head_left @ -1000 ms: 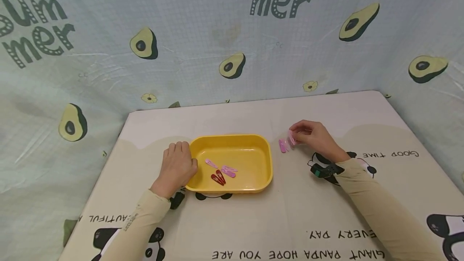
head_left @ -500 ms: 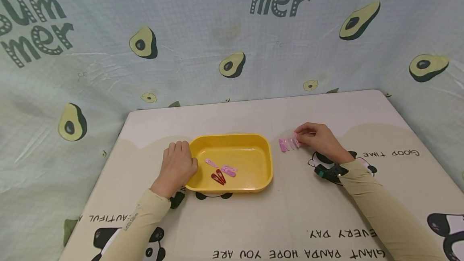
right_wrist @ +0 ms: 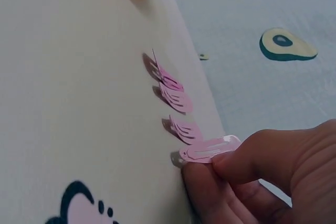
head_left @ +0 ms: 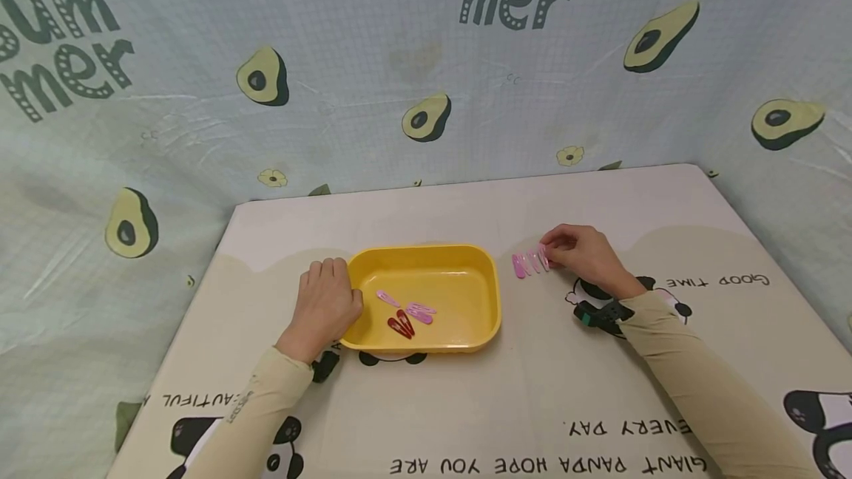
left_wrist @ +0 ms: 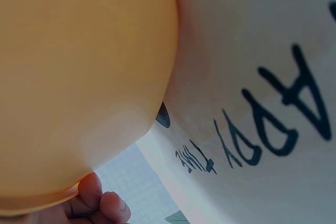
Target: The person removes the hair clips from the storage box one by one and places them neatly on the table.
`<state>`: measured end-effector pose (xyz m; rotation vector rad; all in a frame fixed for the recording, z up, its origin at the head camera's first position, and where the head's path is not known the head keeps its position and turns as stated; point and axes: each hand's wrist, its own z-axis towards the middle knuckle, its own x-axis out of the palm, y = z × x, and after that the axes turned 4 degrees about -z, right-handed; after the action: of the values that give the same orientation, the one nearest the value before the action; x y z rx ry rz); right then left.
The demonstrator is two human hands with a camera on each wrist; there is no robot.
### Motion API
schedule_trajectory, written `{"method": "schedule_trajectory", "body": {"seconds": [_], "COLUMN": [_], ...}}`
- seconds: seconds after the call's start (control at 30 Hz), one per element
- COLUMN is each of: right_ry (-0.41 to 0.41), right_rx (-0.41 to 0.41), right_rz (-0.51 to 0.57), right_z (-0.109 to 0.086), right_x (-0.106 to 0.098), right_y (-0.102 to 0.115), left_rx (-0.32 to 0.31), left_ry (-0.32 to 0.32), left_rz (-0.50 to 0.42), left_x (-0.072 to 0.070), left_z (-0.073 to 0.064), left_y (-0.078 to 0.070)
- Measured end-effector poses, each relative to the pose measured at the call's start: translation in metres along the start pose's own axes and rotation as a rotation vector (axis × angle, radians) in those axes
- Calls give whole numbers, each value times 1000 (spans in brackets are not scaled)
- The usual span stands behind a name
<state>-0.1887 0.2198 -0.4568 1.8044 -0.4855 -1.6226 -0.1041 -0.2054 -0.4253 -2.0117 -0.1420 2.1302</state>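
Note:
My left hand (head_left: 325, 310) grips the left rim of a yellow tray (head_left: 461, 296); its curled fingers (left_wrist: 90, 190) show at the rim in the left wrist view. Inside the tray lie several pink snap hair clips (head_left: 421, 314) and two red hair clips (head_left: 400, 324). To the tray's right, my right hand (head_left: 587, 257) pinches a pink hair clip (right_wrist: 210, 149) between thumb and finger, low over the tabletop. Beside it, a short row of pink hair clips (right_wrist: 176, 99) sits on the table, the closest one (right_wrist: 185, 130) almost touching the held clip.
The table (head_left: 426, 420) wears a pale cover printed with pandas and lettering. Behind it hangs a light cloth (head_left: 359, 146) with avocado prints. Dark cameras are strapped at both wrists, the right one (head_left: 599, 315) just above the cover.
My right hand has shifted slightly right with the pink hair clip, to the right end of the row, and then stayed nearly still. The left hand and tray have not moved.

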Motion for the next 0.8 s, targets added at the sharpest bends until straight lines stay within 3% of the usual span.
{"method": "schedule_trajectory", "body": {"seconds": [0.4, 0.8], "right_ry": [59, 143], "right_rx": [88, 119], "right_rz": [-9, -69], "right_z": [6, 10], "right_x": [-4, -8], "right_y": [4, 16], "left_rx": [0, 0], "left_ry": [4, 4], "left_rz": [-5, -11], "left_x": [-1, 0], "left_z": [0, 0], "left_y": [0, 0]}}
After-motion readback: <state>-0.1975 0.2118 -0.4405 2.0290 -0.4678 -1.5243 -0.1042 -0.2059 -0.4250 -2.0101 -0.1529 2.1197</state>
